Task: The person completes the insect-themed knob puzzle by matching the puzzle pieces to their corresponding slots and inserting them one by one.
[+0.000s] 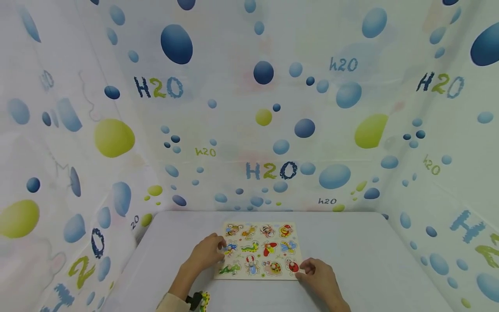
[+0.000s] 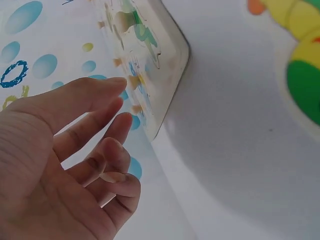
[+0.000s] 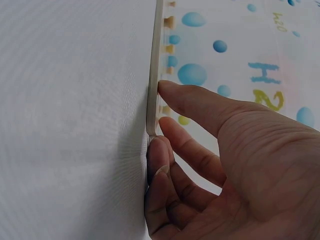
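Observation:
A wooden peg puzzle board (image 1: 260, 277) lies flat on the white table, several insect pieces in its printed slots. By its left edge is my left hand (image 1: 207, 251), fingers loosely bent. In the left wrist view a small gap shows between that hand's fingertips (image 2: 118, 82) and the board's pegs. At the near right corner my right hand (image 1: 320, 277) holds the board, thumb on the front edge and curled fingers at the side. The ladybug piece (image 1: 292, 266) sits just beside those fingers. Pegs stick up along the board (image 3: 153, 107) in the right wrist view.
A loose yellow-and-green piece (image 1: 204, 300) lies on the table beside my left wrist, partly cut off by the frame. White cloth walls (image 1: 234, 130) with blue and green dots enclose the table (image 1: 351, 247) at the back and sides.

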Available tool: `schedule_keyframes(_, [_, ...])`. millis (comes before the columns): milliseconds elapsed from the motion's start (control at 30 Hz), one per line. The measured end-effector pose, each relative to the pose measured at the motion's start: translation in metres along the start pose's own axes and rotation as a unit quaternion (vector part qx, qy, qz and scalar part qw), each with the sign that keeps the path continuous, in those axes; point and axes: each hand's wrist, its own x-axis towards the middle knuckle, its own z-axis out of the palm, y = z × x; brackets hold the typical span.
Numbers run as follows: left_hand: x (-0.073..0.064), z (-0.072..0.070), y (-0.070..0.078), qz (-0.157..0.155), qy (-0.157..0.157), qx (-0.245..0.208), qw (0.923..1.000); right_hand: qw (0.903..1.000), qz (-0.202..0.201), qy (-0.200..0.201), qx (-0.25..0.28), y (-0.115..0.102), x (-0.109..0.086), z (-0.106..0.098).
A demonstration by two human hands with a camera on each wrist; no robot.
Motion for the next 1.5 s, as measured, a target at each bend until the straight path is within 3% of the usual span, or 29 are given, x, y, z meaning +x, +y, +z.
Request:
schedule_keyframes(533, [-0.024, -0.007, -0.002, -0.015, -0.013, -0.023, 0.9995, 0.9999, 0.013, -0.005, 0.000, -0.001, 0.000, 0.001])
schedule_keyframes(900, [-0.048, -0.014, -0.006, -0.024, -0.055, -0.022, 0.9980, 0.9999, 0.009, -0.005, 0.005, 0.002, 0.002, 0.002])
schedule_keyframes(1133, [-0.058, -0.016, 0.000, -0.031, -0.071, -0.033, 0.9965, 0.9999, 0.007, -0.002, 0.007, 0.001, 0.001, 0.001])
schedule_keyframes(1500, [-0.078, -0.021, 0.006, -0.048, -0.081, -0.009, 0.9955, 0.9999, 0.009, -0.004, 0.004, 0.002, 0.001, 0.003])
